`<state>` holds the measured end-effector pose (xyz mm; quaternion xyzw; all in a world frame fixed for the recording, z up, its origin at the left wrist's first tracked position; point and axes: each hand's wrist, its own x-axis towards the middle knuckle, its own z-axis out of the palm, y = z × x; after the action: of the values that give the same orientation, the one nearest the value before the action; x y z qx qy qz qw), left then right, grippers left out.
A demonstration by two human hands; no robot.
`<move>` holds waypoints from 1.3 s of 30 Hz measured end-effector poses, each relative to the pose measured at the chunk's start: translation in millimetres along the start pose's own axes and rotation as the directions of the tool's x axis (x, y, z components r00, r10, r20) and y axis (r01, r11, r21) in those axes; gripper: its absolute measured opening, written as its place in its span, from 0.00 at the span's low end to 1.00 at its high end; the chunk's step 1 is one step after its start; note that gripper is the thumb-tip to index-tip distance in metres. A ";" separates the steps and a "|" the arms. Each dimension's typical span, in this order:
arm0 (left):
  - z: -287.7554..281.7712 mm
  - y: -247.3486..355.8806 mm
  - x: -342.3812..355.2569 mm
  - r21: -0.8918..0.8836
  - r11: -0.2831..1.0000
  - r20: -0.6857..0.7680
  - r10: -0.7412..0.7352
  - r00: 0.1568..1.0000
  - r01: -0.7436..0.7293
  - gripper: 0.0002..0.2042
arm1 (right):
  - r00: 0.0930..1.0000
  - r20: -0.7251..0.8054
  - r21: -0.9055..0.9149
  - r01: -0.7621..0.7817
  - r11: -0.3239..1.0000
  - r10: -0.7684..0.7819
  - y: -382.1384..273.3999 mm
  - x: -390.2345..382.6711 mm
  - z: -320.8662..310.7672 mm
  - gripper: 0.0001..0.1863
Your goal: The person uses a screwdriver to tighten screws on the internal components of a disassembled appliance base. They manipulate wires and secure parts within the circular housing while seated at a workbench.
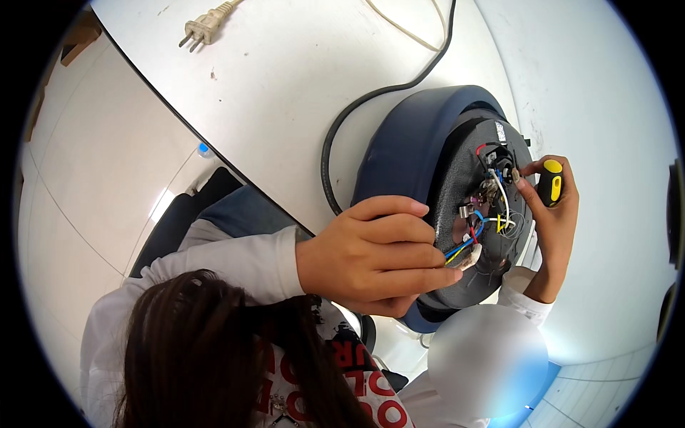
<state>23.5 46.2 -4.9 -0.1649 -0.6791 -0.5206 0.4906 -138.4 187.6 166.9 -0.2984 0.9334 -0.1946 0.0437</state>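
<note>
While the left hand reaches across from the left, the right hand comes up along the far side of the appliance. This is a round, navy-blue body that stands on its side near the tabletop's right edge, its opened black base turned toward that edge, with wires bared in the middle.

The right hand's fingers are curled around a screwdriver with a yellow and black handle; its thumb and forefinger are brought together at a small part among the wires. The left hand is half curled, its back showing, and its lowest outstretched fingertip meets a white sleeve on the wire ends. Its thumb is mostly hidden, so I cannot tell whether it grips the sleeve.

A black cable bends around the appliance's left side and runs away across the tabletop, near a thin pale cord. Well apart, nearer the tabletop's left edge, lies a beige plug. Beyond that edge, a blue-capped bottle shows below.
</note>
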 end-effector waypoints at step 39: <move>-11.7 5.1 18.8 0.135 0.991 0.251 -0.050 0.967 0.016 0.12 | 0.900 -0.361 0.049 -0.244 0.969 0.245 72.6 -114.1 -68.2 0.21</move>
<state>24.3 32.6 13.4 -0.1861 -0.7719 -0.4573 0.4007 -97.6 330.2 197.5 -0.1378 0.9549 -0.2407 -0.1057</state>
